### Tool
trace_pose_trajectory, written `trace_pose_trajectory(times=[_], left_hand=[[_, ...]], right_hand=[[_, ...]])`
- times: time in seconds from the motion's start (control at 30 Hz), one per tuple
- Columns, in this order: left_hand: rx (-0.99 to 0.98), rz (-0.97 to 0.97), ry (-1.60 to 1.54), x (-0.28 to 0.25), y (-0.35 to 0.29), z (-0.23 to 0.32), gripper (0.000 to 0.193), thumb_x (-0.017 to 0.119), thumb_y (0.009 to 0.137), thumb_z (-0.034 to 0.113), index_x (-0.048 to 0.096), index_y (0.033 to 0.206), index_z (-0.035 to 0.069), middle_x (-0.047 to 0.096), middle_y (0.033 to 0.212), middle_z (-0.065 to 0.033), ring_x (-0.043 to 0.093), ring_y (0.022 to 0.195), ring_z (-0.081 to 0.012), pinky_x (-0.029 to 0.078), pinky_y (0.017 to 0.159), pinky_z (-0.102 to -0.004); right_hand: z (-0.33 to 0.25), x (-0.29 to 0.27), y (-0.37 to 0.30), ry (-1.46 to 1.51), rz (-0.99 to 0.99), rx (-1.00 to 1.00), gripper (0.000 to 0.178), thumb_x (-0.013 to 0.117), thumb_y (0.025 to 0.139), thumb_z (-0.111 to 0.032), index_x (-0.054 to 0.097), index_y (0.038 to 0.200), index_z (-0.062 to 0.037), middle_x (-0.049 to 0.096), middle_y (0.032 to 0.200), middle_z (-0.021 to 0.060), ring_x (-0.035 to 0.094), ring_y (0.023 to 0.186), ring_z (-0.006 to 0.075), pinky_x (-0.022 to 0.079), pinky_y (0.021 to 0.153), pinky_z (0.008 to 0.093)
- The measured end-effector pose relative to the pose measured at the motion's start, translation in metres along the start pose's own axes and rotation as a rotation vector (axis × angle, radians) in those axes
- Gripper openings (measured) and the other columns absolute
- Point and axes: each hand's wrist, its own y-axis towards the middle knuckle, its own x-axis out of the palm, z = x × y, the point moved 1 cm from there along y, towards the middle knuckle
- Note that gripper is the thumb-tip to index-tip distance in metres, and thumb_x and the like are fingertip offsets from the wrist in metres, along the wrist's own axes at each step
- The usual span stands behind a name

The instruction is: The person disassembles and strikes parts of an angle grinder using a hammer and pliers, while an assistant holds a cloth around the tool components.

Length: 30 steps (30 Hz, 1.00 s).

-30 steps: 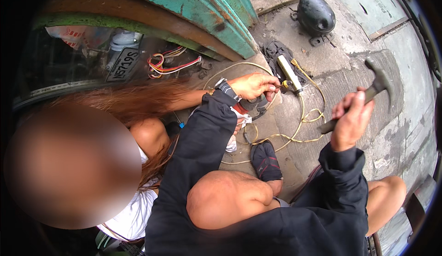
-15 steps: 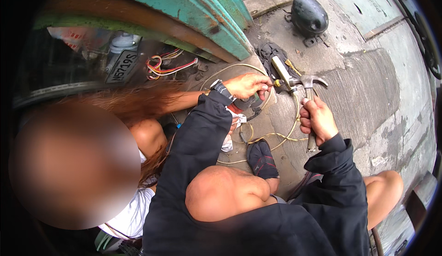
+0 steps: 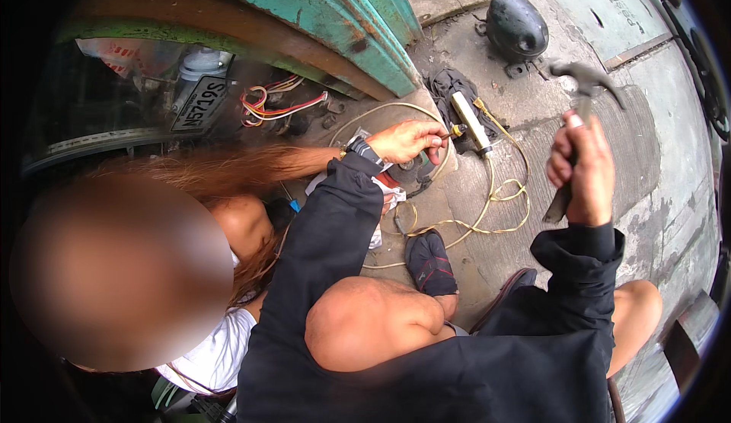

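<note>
My right hand (image 3: 585, 166) is closed round the handle of a claw hammer (image 3: 588, 82), held up in the air at the right, its head slightly blurred. My left hand (image 3: 407, 143) grips a slim tool with a yellow-and-black end (image 3: 457, 130); its other end is hidden by my fingers. Below that hand sits a round grey and red part (image 3: 411, 172), mostly covered. Another person's forearm (image 3: 301, 164) reaches in from the left beneath my wrist. White cloth (image 3: 392, 193) lies beside the part, with that person's fingertips near it.
A white power strip (image 3: 472, 122) with a looping yellowish cord (image 3: 487, 206) lies on the pavement beside dark cloth (image 3: 451, 88). Farther off stands a black rounded compressor (image 3: 518, 27). A teal frame (image 3: 358, 19), bundled wires (image 3: 278, 103) and a plate (image 3: 199, 105) are at the left.
My right hand has raised the hammer up and to the right, away from the tool's yellow-and-black end. My left hand stays nearly in place, still gripping the tool.
</note>
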Motion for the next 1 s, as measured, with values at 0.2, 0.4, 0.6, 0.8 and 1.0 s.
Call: trace_pose_trajectory(times=[0.2,0.4,0.6,0.8,1.0], left_hand=[[0.007,0.046,-0.057,-0.001,0.015,0.003,0.019,0.05,0.104,0.013,0.056,0.114,-0.002,0.066,0.1,-0.0073,0.072,0.086,-0.0157,0.052,0.08,-0.0304],[0.036,0.115,-0.007,-0.008,-0.008,-0.003,0.023,0.05,0.104,0.014,0.057,0.118,-0.003,0.066,0.091,-0.008,0.073,0.087,-0.0185,0.052,0.078,-0.0291],[0.035,0.095,-0.165,-0.011,0.006,-0.014,0.02,0.049,0.104,0.012,0.056,0.114,-0.003,0.063,0.097,-0.0058,0.072,0.087,-0.0172,0.051,0.079,-0.0285],[0.055,0.133,-0.123,-0.005,0.005,-0.008,0.018,0.05,0.104,0.012,0.056,0.111,-0.003,0.062,0.094,-0.0065,0.072,0.087,-0.0173,0.051,0.08,-0.0286],[0.034,0.164,-0.131,-0.003,-0.01,-0.013,0.019,0.049,0.105,0.012,0.056,0.113,-0.003,0.063,0.097,-0.007,0.072,0.086,-0.0181,0.051,0.081,-0.0291]], right_hand=[[0.073,0.006,0.012,-0.177,-0.047,0.24,0.019,0.053,0.105,-0.026,0.045,0.102,-0.0086,0.044,0.073,-0.0017,0.041,0.052,0.0071,0.038,0.044,0.0256],[0.015,0.023,0.022,0.024,0.055,-0.109,0.016,0.049,0.106,-0.024,0.045,0.105,-0.0088,0.044,0.074,-0.0023,0.038,0.051,0.0049,0.034,0.043,0.0231],[0.054,0.015,0.051,-0.184,-0.252,0.51,0.009,0.052,0.102,-0.018,0.047,0.1,-0.0103,0.044,0.073,-0.0021,0.038,0.05,0.0067,0.034,0.044,0.0241],[0.05,0.035,0.045,-0.059,-0.07,0.035,0.016,0.054,0.104,-0.025,0.049,0.103,-0.0091,0.044,0.072,-0.0025,0.038,0.051,0.0051,0.034,0.044,0.0234],[0.005,0.032,0.051,-0.009,-0.08,0.011,0.015,0.054,0.103,-0.023,0.047,0.099,-0.0109,0.046,0.073,-0.0033,0.038,0.051,0.0044,0.034,0.044,0.0235]])
